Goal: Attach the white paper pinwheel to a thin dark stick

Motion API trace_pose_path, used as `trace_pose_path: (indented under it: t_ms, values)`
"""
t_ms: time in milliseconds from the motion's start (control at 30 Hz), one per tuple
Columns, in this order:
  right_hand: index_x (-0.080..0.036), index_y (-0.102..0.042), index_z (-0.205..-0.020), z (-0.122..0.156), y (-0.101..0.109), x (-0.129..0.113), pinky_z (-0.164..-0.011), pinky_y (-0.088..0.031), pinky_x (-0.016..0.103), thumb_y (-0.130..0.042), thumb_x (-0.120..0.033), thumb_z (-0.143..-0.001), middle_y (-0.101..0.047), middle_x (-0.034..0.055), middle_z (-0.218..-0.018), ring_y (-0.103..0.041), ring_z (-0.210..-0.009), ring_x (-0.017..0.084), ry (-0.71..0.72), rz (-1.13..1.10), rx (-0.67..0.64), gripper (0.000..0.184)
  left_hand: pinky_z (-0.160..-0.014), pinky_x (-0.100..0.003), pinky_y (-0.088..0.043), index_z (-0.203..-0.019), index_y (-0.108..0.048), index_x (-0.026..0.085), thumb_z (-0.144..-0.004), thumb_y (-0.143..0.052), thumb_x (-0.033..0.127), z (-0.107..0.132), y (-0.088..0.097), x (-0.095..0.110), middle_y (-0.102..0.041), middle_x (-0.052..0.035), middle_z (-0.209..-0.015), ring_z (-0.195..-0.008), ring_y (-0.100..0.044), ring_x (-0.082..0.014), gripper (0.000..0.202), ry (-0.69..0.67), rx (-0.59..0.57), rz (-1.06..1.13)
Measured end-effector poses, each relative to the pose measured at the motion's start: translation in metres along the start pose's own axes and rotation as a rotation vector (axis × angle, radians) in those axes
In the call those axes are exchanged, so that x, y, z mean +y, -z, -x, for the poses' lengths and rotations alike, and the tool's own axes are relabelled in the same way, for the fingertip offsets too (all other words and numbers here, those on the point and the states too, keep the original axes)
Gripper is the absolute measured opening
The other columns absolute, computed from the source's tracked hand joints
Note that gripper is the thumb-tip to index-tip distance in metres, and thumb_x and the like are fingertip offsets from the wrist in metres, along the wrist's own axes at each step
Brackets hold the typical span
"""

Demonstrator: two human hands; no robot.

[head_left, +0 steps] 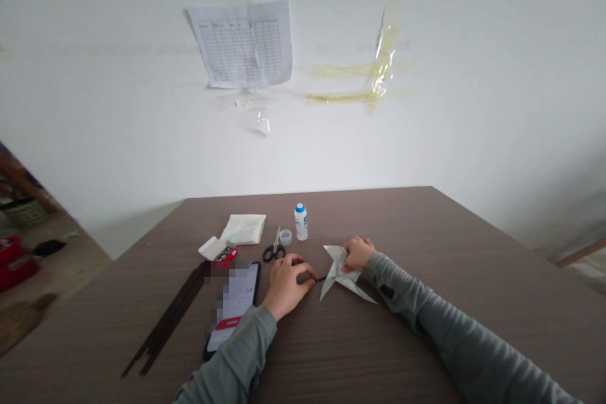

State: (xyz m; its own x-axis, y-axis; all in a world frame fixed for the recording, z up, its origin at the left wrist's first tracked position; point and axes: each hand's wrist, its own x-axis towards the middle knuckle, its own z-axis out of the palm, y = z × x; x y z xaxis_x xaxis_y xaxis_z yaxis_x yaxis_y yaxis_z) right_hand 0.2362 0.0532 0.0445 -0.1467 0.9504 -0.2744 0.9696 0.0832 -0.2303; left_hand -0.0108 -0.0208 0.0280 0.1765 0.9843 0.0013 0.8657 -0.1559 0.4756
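Note:
A pale paper pinwheel (337, 273) with pointed arms lies on the brown table in front of me. My right hand (358, 254) is closed on its upper right part, the fingers covering some of the paper. From the left, my left hand (290, 284) pinches a thin dark stick (321, 279) between thumb and forefinger. The stick reaches toward the pinwheel's left side; whether it joins the paper there I cannot tell. Just beyond my left hand are black-handled scissors (273, 252).
Behind stand a white glue bottle (301, 224) with a blue cap and a small clear round container (285, 237). Farther left are folded paper sheets (243, 228), an opened red-and-white box (218, 250) of small metal pieces, a phone (237, 303) and several dark sticks (168, 319).

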Motion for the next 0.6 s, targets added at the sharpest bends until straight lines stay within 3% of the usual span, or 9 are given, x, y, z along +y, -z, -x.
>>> trace_pose_path:
  t_ms: [267,467,600]
  values:
    - [-0.028,-0.100,-0.108,0.003,-0.003,0.026,-0.149,-0.046,0.074,-0.100,-0.033,-0.097,-0.098,0.0096,-0.136,-0.078,-0.158,0.045,0.147,-0.082,-0.013,0.011,-0.147,-0.061,-0.054,-0.122,-0.103,0.036,-0.106,-0.094,0.020,-0.004,-0.010,-0.013,-0.085,-0.0094,-0.163,-0.163,-0.075,-0.0399,0.025,-0.025,0.032,0.013]
    - [-0.026,-0.098,-0.098,-0.002,-0.007,0.042,-0.148,-0.044,0.081,-0.100,-0.039,-0.100,-0.097,0.0092,-0.138,-0.077,-0.155,0.047,0.252,-0.153,-0.042,0.013,-0.148,-0.060,-0.054,-0.127,-0.101,0.034,-0.105,-0.094,0.019,-0.005,-0.015,-0.018,-0.085,-0.0112,-0.165,-0.166,-0.076,-0.0403,0.027,-0.033,0.059,0.025]
    - [-0.025,-0.095,-0.088,-0.005,-0.014,0.044,-0.148,-0.044,0.080,-0.101,-0.034,-0.096,-0.098,0.0101,-0.134,-0.078,-0.154,0.048,0.223,-0.195,0.013,0.014,-0.145,-0.062,-0.057,-0.123,-0.102,0.034,-0.102,-0.097,0.017,-0.007,-0.018,-0.021,-0.088,-0.0107,-0.160,-0.163,-0.079,-0.0418,0.028,-0.051,0.103,0.047]
